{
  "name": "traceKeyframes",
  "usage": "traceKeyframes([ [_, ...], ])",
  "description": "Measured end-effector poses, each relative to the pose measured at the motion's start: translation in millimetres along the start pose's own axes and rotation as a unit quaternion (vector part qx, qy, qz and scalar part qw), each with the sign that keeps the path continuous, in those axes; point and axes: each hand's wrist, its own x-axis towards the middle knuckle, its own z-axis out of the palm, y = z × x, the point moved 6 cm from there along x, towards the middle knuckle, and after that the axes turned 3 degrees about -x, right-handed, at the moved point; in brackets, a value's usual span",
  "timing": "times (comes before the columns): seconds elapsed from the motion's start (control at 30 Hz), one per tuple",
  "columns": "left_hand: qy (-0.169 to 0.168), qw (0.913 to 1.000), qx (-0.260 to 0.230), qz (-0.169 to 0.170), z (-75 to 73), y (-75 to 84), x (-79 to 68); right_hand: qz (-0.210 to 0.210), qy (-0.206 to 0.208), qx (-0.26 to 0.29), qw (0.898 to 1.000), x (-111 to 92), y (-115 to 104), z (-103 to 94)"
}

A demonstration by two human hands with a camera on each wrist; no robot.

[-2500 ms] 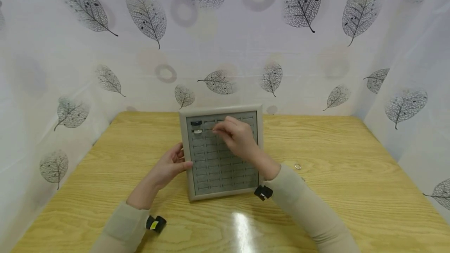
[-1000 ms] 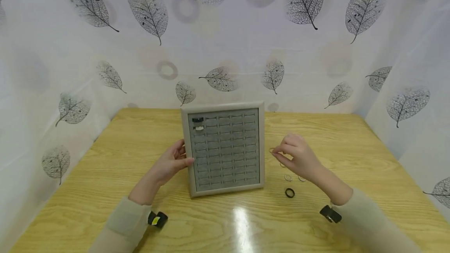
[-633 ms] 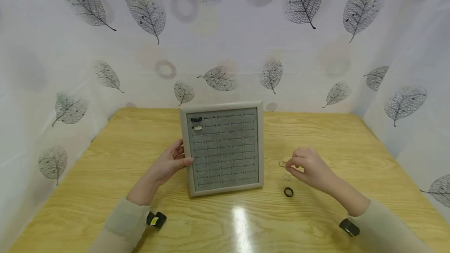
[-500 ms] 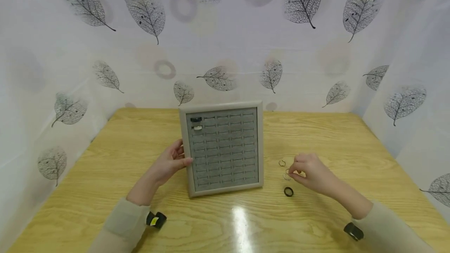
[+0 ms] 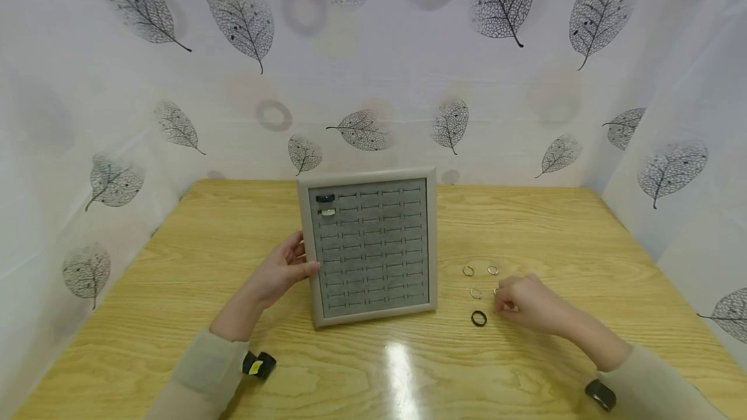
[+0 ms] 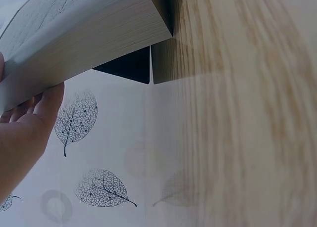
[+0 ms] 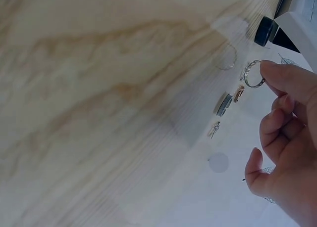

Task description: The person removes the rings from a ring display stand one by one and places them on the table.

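Observation:
A ring display board with a pale frame and grey slotted padding leans upright in the middle of the head view. My left hand grips its left edge, thumb on the front and fingers behind. Two rings sit in its left column: a dark ring above a silver-white ring. To the right of the board, my right hand is low over the table, fingers curled. In the right wrist view, a patterned silver ring is pinched at its fingertips.
Several loose rings lie between the board and my right hand, among them a black ring and a thin silver ring. The wooden table ends at a leaf-printed curtain behind and at both sides.
My right hand has left the board's upper slots, passed over the table to the right with a ring at its fingertips, and dropped lower toward the loose rings. The left hand keeps its grip.

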Motion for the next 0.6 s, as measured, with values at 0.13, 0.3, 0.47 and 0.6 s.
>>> traceKeyframes([
  [0.13,0.0,1.0,-0.001,-0.002,-0.5,-0.2,0.2,0.02,-0.023,-0.005,1.0,-2.5,3.3,2.0],
  [0.3,-0.001,1.0,0.002,0.0,-0.8,-0.4,0.7,0.031,-0.039,0.002,0.999,-4.4,6.4,4.0],
  [0.47,-0.001,1.0,0.003,0.0,-0.4,-0.1,0.6,0.035,-0.05,0.005,0.998,-6.0,9.2,6.7],
  [0.6,0.003,1.0,0.003,-0.003,-0.5,-0.4,0.3,0.03,-0.051,0.004,0.998,-7.6,9.6,8.0],
])
